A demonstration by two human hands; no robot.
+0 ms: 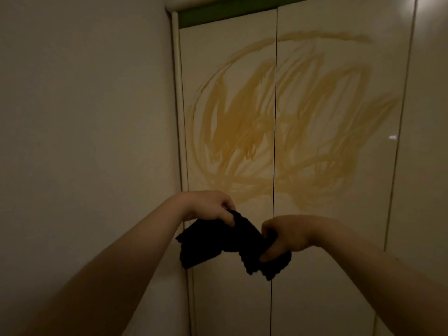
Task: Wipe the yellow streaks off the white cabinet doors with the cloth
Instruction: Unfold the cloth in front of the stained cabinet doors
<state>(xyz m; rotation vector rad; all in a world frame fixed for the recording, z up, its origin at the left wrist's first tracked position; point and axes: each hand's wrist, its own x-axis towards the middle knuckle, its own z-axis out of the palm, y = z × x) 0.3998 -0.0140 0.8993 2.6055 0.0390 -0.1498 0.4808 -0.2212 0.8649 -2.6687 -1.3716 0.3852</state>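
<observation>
Two tall white cabinet doors [339, 299] meet at a dark vertical seam. Broad yellow streaks [244, 122] loop and scribble across both of them, from near the top down to about hand height. A dark cloth [215, 243] is stretched in front of the lower doors, below the streaks. My left hand [208, 207] pinches its upper left part. My right hand [283, 236] grips the bunched right end. Both hands are held off the door surface as far as I can see.
A plain wall [84, 117] fills the left side and meets the cabinet at a rounded vertical trim [178, 93]. A green strip [223, 13] runs above the doors. Another door panel [426, 141] continues at the right. The light is dim.
</observation>
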